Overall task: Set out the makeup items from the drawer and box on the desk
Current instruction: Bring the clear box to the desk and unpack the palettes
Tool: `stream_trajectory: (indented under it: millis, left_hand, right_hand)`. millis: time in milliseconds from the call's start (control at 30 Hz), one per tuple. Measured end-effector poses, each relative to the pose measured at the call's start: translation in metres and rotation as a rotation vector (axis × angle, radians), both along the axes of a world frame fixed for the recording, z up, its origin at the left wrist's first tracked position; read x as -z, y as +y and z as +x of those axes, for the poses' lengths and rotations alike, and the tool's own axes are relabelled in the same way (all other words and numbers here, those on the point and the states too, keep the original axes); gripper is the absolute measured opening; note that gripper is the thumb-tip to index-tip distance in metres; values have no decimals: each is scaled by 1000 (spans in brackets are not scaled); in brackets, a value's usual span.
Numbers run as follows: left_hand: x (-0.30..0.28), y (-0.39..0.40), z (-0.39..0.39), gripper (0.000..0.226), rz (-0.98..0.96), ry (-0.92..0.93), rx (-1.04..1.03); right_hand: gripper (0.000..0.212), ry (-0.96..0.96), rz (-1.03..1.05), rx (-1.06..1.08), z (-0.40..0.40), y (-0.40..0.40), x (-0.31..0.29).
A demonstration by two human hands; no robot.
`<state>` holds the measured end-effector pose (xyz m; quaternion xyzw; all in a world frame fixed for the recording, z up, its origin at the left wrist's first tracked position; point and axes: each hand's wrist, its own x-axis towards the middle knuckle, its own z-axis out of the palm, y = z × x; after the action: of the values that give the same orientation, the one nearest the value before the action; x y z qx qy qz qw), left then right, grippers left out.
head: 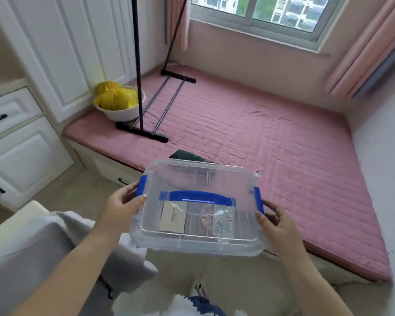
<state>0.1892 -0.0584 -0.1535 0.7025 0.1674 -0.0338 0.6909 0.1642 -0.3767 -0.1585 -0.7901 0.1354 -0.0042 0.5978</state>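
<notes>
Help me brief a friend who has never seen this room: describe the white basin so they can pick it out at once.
Start at the pink quilted mat below the window and go to its far-left corner, against the white cabinet doors. There the white basin sits just behind the foot of the black rack. It alone is round and holds crumpled yellow bags.

box (pixel 198 201) held between left hand (pixel 121 201) and right hand (pixel 276 224), before the mattress (pixel 260 133); bowl (pixel 121 110) behind-left.
</notes>
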Motion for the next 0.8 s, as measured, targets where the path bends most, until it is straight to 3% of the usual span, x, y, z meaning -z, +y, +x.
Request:
stream_trajectory:
  millis: [267,567,800]
  left_hand:
    - [-16,13,83,33,45,25,-355]
    - [-9,99,167,33,7,10,-698]
    - [-13,194,223,21,18,14,-880]
  right_hand:
    - [31,60,44,-246,174,26,-6]
    - [25,107,107,-499,324,151,0]
    - [32,118,29,-658,430,282,1]
